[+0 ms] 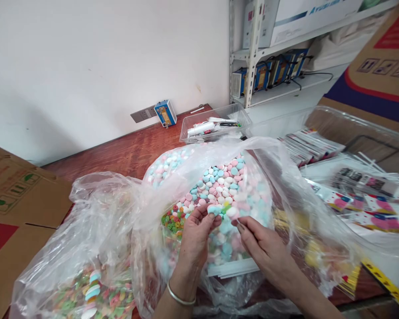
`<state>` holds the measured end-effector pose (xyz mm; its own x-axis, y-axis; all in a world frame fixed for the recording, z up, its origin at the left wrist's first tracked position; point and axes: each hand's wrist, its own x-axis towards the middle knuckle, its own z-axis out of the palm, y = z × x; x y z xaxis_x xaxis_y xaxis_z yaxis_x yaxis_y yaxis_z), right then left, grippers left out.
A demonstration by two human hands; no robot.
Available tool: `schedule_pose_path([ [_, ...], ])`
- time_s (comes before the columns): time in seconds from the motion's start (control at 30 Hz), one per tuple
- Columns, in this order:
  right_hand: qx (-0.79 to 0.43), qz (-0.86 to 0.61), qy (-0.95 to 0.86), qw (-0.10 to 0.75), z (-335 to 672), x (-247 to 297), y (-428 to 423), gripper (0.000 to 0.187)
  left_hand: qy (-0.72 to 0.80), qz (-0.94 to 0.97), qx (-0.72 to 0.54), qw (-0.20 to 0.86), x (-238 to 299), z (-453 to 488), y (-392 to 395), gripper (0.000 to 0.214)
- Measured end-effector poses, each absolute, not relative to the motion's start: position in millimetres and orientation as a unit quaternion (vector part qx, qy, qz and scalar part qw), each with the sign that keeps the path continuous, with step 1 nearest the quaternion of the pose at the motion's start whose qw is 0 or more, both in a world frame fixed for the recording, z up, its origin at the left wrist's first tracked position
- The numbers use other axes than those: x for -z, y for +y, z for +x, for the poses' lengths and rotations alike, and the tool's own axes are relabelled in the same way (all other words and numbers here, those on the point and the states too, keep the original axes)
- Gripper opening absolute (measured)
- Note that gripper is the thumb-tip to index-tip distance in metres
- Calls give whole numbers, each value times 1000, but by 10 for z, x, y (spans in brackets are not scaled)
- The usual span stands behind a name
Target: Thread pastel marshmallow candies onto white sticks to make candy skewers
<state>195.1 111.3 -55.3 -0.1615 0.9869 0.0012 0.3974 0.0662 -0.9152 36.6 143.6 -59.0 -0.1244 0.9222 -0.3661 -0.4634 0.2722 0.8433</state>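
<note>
Left hand (196, 237) pinches 1 blue candy (214, 209); right hand (264, 248), nearly closed, perhaps pinches a pale candy (233, 212)

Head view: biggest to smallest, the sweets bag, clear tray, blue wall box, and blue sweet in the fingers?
sweets bag
clear tray
blue wall box
blue sweet
Tray and box sit farther back, so look smaller.

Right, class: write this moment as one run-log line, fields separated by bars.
left hand: pinches blue candy | right hand: touches pale candy | both over open plastic bag
</note>
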Motion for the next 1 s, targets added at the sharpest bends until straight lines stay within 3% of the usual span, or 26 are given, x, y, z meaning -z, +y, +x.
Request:
schedule_pose_path([
  [0.13, -415, -525, -681, 298, 1967, 562, 943, 30, 496, 220, -589, 599, 572, 301, 1483, 38],
  [0.63, -419, -534, -671, 299, 1904, 526, 915, 29, 520, 262, -581, 568, 603, 333, 1453, 34],
  [1.0, -503, -528, -619, 291, 1879, 476, 935, 32, 543, 341, -567, 516, 578, 372, 1428, 32],
])
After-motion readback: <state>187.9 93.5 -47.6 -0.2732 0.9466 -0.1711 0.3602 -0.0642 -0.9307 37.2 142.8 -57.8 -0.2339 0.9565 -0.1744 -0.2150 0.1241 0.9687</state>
